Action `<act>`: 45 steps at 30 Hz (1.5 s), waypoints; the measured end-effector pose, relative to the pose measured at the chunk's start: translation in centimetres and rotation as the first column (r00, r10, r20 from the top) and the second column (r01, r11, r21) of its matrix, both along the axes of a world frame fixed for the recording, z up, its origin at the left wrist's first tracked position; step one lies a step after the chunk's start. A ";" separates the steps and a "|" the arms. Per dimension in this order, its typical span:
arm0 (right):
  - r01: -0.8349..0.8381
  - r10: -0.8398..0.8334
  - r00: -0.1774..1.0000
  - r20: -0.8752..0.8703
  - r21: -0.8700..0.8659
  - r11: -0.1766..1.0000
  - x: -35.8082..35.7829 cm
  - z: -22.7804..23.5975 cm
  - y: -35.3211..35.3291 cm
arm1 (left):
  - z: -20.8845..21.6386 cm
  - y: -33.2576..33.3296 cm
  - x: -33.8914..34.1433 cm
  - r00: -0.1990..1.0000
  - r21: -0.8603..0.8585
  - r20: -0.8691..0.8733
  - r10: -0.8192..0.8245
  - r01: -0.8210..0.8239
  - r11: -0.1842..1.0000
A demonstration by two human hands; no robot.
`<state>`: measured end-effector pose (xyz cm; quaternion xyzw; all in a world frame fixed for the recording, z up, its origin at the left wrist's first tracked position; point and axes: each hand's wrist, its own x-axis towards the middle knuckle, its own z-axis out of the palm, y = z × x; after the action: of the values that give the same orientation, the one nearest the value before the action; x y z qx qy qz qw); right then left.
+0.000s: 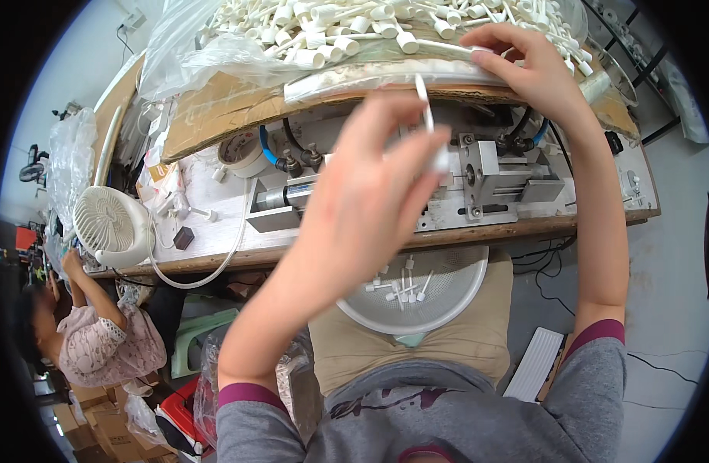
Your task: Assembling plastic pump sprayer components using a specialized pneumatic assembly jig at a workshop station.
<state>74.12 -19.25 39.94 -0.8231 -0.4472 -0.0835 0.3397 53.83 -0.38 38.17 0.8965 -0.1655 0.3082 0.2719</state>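
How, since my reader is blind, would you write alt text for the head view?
The person's left hand, blurred, holds a white stemmed part near a metal bench fixture; the right hand touches another part at the edge of a heap of similar parts on cardboard. A mesh basket below holds more.

Grey short-sleeved top (462,413) with maroon cuffs (250,394) and maroon collar (426,453); dark print (389,399) across the front, its design seemingly foreshortened and hard to make out; plain tan trousers (478,343).
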 end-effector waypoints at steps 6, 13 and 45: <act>0.167 -0.179 0.977 0.117 0.101 0.981 -3.8 1.0 -0.2 | -6.2 -1.7 -5.3 0.980 0.171 -0.185 0.071 -0.039 0.985; 0.257 -0.200 0.938 0.284 -0.178 0.950 -8.3 2.7 2.0 | -4.9 -2.3 -4.3 0.979 0.490 -0.130 0.156 -0.073 0.869; -0.007 0.061 0.956 0.286 -0.185 0.983 -18.1 -8.4 0.8 | 3.5 2.9 8.8 0.972 0.211 0.148 0.182 -0.211 0.954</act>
<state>55.99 -18.50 31.57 -0.8215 -0.5123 -0.1565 0.1951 62.63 2.57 41.65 0.9122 -0.1262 0.3691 0.1254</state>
